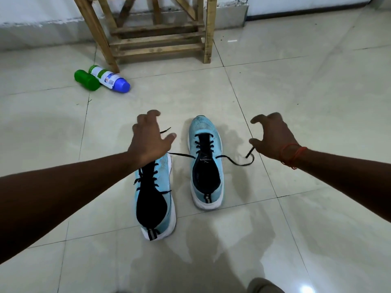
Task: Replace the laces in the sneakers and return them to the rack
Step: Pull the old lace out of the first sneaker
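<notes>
I'm counting two sneakers [155, 197] [206, 163], two black laces [153, 173] [232, 161], two bottles [86, 80] [110, 79], one wooden rack [156, 41], and two hands [148, 140] [273, 136].

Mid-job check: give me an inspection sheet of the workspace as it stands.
Surface: glossy pale floor tiles.
Job's things: left sneaker and right sneaker side by side; right one's black lace untied, ends trailing both ways; wooden rack beyond.
Clutter: green bottle and white bottle lying by a rack leg.
Grippers: left hand over left sneaker, fingers spread; right hand curled, lace end at thumb, grip unclear.
Cables: nothing seen.
Surroundings: white wall.
</notes>
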